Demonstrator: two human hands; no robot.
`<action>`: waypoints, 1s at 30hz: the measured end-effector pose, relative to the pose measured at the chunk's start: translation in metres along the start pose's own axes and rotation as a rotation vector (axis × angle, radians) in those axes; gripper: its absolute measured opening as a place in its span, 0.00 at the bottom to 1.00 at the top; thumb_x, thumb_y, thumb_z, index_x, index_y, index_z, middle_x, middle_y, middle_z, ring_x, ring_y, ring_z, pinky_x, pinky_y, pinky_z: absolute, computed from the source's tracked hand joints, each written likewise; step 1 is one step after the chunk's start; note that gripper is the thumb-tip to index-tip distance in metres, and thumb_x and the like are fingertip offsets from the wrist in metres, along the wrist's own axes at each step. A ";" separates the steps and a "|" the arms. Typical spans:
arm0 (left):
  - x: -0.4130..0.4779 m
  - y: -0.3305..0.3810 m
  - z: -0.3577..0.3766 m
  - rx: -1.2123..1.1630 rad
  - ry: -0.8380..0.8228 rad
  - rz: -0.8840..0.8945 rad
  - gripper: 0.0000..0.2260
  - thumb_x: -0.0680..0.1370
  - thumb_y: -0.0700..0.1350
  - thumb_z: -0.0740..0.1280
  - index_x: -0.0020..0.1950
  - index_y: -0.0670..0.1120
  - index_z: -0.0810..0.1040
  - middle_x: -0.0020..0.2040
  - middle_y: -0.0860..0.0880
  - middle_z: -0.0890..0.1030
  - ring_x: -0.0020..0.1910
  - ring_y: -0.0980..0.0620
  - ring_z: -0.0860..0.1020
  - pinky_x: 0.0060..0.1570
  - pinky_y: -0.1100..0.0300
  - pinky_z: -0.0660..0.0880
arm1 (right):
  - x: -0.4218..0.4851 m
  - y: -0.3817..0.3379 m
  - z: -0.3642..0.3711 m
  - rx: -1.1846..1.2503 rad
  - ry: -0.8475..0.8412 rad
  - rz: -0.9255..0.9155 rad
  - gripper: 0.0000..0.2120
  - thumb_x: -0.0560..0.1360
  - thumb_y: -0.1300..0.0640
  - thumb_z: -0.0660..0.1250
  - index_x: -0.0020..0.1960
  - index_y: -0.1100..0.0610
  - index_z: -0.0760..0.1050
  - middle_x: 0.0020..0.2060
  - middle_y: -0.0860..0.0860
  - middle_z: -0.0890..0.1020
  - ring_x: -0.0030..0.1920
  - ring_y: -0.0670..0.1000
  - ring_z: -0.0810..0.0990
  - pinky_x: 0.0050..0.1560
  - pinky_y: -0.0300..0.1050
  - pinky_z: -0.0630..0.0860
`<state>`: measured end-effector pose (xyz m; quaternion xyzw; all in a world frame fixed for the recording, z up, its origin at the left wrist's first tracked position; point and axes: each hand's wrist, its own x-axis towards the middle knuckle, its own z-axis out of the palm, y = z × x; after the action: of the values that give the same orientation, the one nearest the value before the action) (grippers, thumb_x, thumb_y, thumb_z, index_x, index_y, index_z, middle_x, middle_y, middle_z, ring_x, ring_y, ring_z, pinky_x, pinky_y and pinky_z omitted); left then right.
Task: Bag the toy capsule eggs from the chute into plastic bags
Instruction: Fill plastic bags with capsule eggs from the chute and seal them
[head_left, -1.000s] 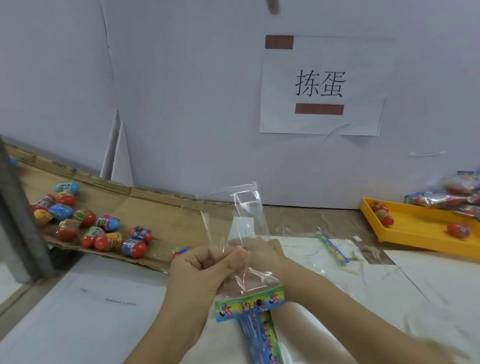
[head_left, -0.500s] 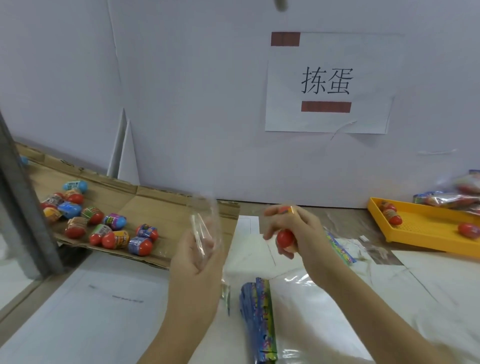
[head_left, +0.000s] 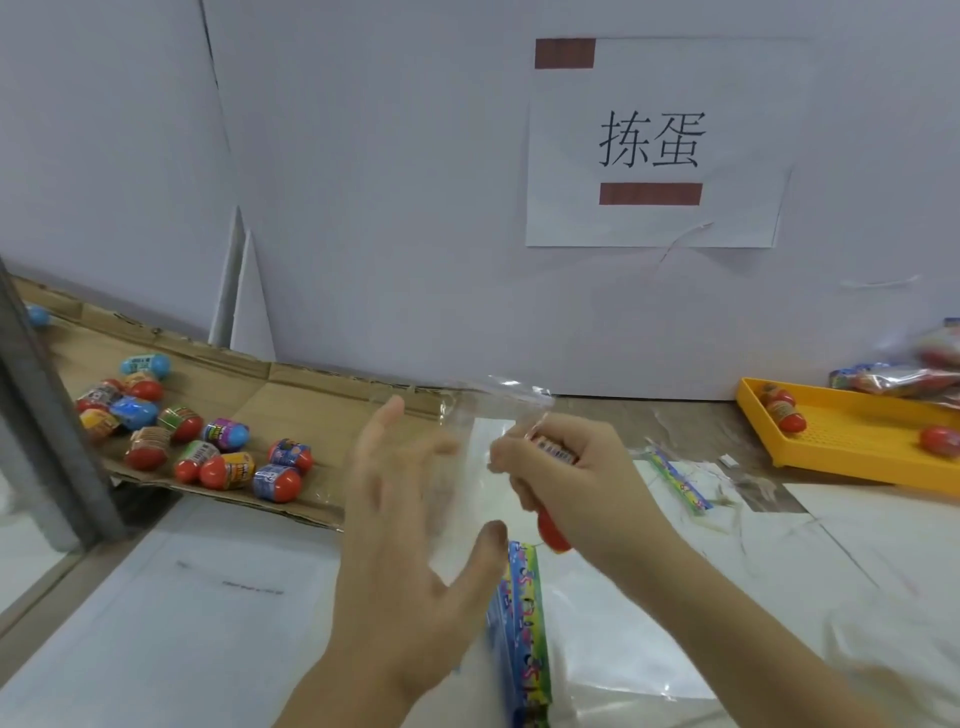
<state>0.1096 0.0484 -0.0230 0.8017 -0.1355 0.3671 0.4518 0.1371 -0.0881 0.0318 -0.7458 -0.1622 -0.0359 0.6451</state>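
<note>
Head view: egg (head_left: 552, 531) upright, red end down

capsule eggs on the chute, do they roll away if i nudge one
Likely yes: the capsule eggs are rounded, lying on their sides on the bare cardboard chute. Probably light and rigid: the right hand grips one in its fingers alone.

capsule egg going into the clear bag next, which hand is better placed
Right. The right hand grips a capsule egg beside the clear bag. The left hand is open and holds no egg; it looks better suited to steadying the bag.
</note>
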 end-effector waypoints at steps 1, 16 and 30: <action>0.003 0.000 -0.001 -0.154 0.050 -0.109 0.24 0.67 0.57 0.64 0.62 0.71 0.65 0.74 0.60 0.62 0.72 0.69 0.58 0.59 0.75 0.65 | 0.002 0.000 -0.006 0.027 -0.037 0.003 0.13 0.72 0.63 0.68 0.30 0.56 0.76 0.22 0.49 0.69 0.20 0.44 0.65 0.21 0.34 0.62; 0.017 -0.024 -0.003 -0.798 -0.131 -0.777 0.10 0.62 0.44 0.73 0.40 0.41 0.86 0.35 0.42 0.85 0.33 0.47 0.84 0.30 0.62 0.79 | 0.017 -0.010 -0.038 0.179 0.041 0.220 0.12 0.76 0.69 0.52 0.45 0.57 0.71 0.32 0.55 0.71 0.27 0.48 0.66 0.25 0.39 0.64; 0.012 -0.007 0.003 -0.633 -0.095 -0.547 0.11 0.58 0.43 0.76 0.39 0.52 0.87 0.39 0.47 0.86 0.37 0.50 0.85 0.35 0.65 0.79 | 0.007 0.000 -0.025 -0.637 -0.065 -0.253 0.10 0.72 0.37 0.60 0.52 0.38 0.71 0.41 0.31 0.79 0.35 0.37 0.75 0.35 0.36 0.68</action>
<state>0.1230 0.0515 -0.0201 0.6459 -0.0447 0.1364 0.7498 0.1480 -0.1110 0.0377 -0.8846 -0.2544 -0.1406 0.3646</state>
